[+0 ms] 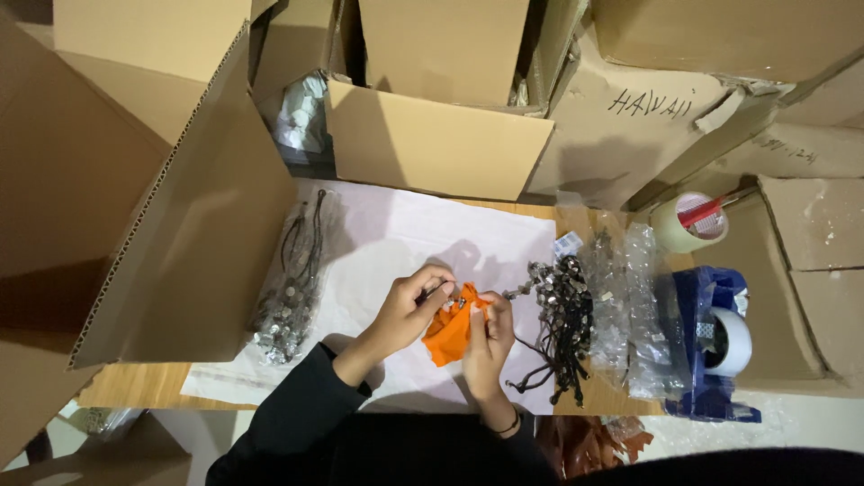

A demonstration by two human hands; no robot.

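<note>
My left hand [409,308] and my right hand [489,337] meet over a white sheet [396,234] on a wooden table. Both pinch a small orange cloth pouch [450,335] between them. A bit of metal and dark cord shows at the pouch's top, by my left fingers. Just right of my right hand lies a pile of black cords with silver metal pieces [562,315]. A second such pile [290,301] lies at the sheet's left edge, apart from my hands.
Cardboard boxes [432,135] wall in the table at the back, left and right. Clear plastic bags [630,306] lie right of the cord pile. A blue tape dispenser [715,342] and a tape roll [688,220] stand at the right.
</note>
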